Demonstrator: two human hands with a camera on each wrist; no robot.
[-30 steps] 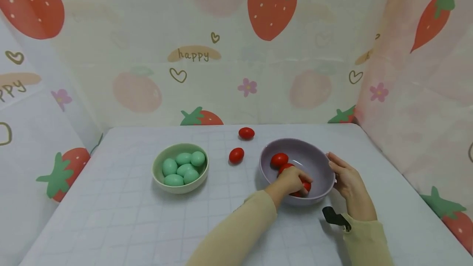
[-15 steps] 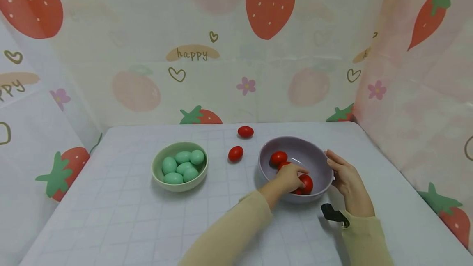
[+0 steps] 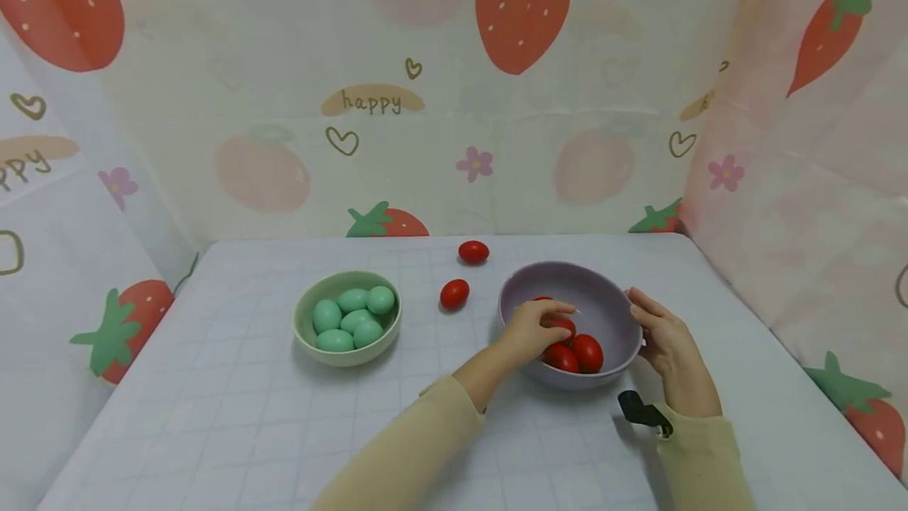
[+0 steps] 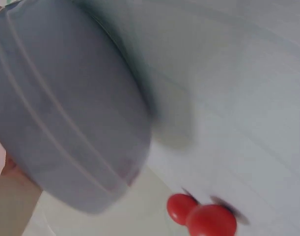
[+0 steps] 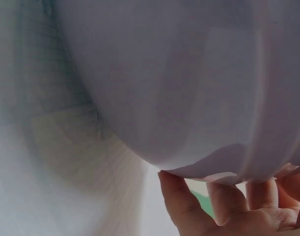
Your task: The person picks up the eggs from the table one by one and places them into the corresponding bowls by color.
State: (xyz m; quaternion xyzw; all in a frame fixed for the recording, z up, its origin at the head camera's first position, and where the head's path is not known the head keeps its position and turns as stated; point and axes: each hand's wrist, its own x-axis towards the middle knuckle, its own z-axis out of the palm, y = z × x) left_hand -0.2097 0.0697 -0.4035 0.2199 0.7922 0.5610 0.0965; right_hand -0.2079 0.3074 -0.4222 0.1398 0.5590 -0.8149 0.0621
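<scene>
A mauve bowl (image 3: 610,298) stands at the right of the table with several glossy red eggs (image 3: 587,353) in it. Over its left side reaches my left hand (image 3: 528,330), the forefinger extended and the thumb beside one red egg; the hand partly covers another egg behind it. My right hand (image 3: 667,337) rests its fingertips against the bowl's right outer wall. In the right wrist view those fingers (image 5: 226,201) press on the wall from outside. Left of the bowl, two red eggs (image 3: 455,294) lie on the table.
A pale green bowl (image 3: 305,337) filled with several mint-green eggs (image 3: 356,322) stands at the left on the white gridded table (image 3: 234,432). Strawberry-printed cloth (image 3: 440,117) closes off the back and both sides. A black strap piece (image 3: 641,412) sticks out from the right cuff.
My left hand has moved left and up from the front red eggs, uncovering them, and now covers most of the rear egg. The right hand has stayed at the bowl's wall.
</scene>
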